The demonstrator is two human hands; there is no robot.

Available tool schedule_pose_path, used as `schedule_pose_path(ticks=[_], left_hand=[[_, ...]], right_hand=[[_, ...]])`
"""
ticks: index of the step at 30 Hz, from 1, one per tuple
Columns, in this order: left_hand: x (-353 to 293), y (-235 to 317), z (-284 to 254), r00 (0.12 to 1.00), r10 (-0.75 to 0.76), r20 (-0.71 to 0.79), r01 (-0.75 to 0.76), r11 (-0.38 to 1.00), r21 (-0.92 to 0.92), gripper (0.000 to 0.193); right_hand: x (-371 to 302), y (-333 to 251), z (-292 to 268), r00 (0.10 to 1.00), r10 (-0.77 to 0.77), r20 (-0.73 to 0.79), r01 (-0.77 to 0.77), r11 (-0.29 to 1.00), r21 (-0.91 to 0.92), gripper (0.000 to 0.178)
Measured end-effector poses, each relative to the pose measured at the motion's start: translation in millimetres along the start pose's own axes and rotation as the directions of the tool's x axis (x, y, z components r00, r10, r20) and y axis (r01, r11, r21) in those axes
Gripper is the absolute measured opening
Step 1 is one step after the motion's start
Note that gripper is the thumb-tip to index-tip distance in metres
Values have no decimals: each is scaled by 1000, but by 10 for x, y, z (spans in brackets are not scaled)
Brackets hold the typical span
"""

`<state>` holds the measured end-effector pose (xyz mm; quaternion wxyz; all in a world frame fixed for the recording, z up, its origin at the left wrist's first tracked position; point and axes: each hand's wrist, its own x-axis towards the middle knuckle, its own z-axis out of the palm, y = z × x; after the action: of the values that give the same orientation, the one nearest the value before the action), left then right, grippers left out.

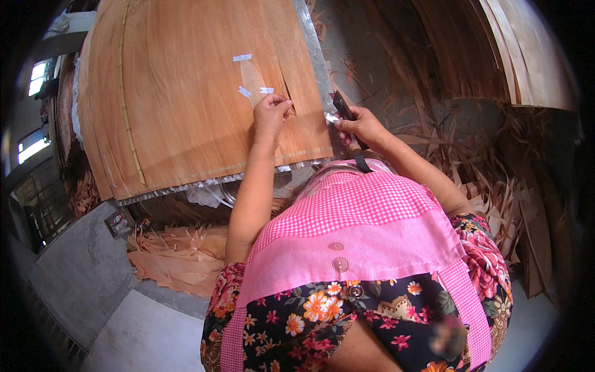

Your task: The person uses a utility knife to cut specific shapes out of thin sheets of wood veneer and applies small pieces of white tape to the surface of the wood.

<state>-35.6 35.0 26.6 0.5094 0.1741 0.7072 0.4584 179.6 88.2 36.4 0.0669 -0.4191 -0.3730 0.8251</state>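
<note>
A large sheet of reddish-brown wood veneer (186, 93) lies on the table in front of me. A paler veneer patch (251, 75) is set in it, with short strips of white tape (242, 57) at its top and lower sides. My left hand (271, 118) rests just below the patch, its fingertips pinched beside a dark narrow split (286, 87) in the sheet; what they hold, if anything, is too small to tell. Off the table's right edge, my right hand (367, 129) is closed round a long dark tool (342, 106). A small white strip (331, 117) shows at those fingers.
A thin jointed stick (124, 93) lies along the left of the sheet. Metallic edging (316, 49) borders the table's right side. Veneer scraps (489, 192) litter the floor at right, and more scraps (180, 254) lie below left. Stacked veneer sheets (527, 56) stand far right.
</note>
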Motion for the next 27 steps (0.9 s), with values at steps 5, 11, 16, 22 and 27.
schedule_pose_path(ticks=[5, 11, 16, 22, 27], left_hand=[[7, 73, -88, 974, -48, 223, 61, 997, -53, 16], [71, 90, -199, 948, -74, 309, 75, 997, 6, 17], [82, 202, -123, 972, -11, 236, 0, 999, 45, 13], [200, 133, -134, 949, 53, 311, -64, 998, 25, 22], [176, 155, -175, 909, 12, 417, 58, 986, -153, 25]], right_hand=[[17, 64, -51, 1000, 3, -4, -3, 1000, 3, 8], [-6, 52, -32, 1000, -12, 15, 12, 1000, -9, 6], [-46, 22, -6, 1000, 10, 22, -11, 999, 32, 7], [-45, 16, 77, 999, 16, 28, -18, 998, 52, 7], [-66, 69, 60, 999, 21, 44, -22, 999, 37, 8]])
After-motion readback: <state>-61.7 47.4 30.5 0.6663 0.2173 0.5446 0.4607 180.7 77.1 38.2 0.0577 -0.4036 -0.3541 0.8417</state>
